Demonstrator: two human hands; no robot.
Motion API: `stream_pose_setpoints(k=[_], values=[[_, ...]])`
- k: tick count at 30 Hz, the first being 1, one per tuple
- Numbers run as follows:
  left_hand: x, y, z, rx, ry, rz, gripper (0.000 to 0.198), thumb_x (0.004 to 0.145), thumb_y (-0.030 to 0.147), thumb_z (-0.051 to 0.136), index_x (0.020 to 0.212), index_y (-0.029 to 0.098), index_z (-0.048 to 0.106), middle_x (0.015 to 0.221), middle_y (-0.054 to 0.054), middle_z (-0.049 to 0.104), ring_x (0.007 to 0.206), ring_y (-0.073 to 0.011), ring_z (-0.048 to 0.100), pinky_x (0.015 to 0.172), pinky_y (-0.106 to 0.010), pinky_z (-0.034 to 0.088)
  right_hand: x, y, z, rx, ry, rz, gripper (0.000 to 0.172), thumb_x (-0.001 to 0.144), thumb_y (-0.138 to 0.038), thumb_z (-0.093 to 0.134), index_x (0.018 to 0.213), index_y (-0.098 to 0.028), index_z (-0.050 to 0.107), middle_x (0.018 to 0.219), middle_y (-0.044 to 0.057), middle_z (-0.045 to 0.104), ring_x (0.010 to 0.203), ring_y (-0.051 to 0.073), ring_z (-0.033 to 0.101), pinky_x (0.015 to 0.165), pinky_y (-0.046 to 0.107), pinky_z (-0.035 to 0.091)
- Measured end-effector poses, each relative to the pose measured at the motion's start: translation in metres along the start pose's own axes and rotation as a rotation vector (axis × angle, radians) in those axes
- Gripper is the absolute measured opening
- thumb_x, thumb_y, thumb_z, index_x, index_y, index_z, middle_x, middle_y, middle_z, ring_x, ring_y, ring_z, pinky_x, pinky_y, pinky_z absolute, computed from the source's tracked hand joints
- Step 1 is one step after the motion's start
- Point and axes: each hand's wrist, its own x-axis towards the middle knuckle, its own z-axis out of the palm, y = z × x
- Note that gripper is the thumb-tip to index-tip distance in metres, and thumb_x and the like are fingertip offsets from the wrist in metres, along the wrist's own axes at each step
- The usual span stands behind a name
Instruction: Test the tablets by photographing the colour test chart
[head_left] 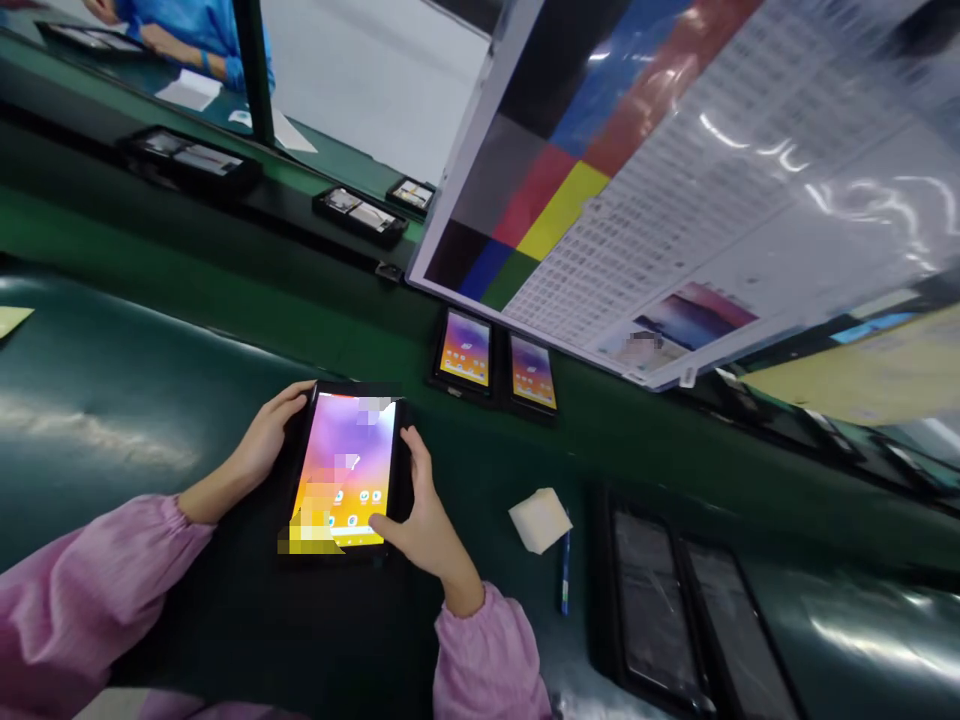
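Flat black rectangular glass-fronted tablet [346, 470], glossy screen lit: left hand [264, 440] grips its left edge; right hand [421, 510] clasps right edge, thumb on glass. Smooth green bench mat [135, 380] beneath.

Glossy glass tablet [346, 472]; shiny green worktop [112, 400]

We see a tablet [349, 470] whose screen fades from purple at the top to orange-yellow below. A second tablet [466, 350] and a third tablet [533, 372] show the same fade. Our sleeves [82, 590] are pink and the tabletop [135, 380] is dark green. The chart [570, 190] carries black, grey, blue, red, yellow and green blocks.
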Motion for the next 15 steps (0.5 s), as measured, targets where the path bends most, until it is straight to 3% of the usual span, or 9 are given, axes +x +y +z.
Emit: stream_pose_setpoints(k=[8, 15], values=[[-0.0075, 0.0037, -0.0013, -0.050, -0.029, -0.059, 0.045, 0.067, 0.049, 0.090, 0.105, 0.027, 0.079, 0.102, -0.003, 0.080, 0.097, -0.0269, 0.075, 0.073, -0.028, 0.059, -0.0062, -0.0088, -0.0011, 0.239, 0.083, 0.006, 0.090, 0.095, -0.042, 0.075, 0.166, -0.038, 0.019, 0.174, 0.007, 0.029, 0.163, 0.024, 0.023, 0.135, 0.050, 0.012], [-0.0101, 0.0037, -0.0044, -0.044, -0.038, -0.075, 0.040, 0.073, 0.044, 0.089, 0.109, 0.028, 0.080, 0.111, -0.001, 0.078, 0.111, -0.0242, 0.071, 0.085, -0.024, 0.056, -0.0091, -0.0046, 0.0046, 0.427, 0.031, 0.113, 0.092, 0.094, -0.046, 0.078, 0.166, -0.040, 0.022, 0.172, 0.007, 0.033, 0.156, 0.026, 0.038, 0.130, 0.049, 0.028]])
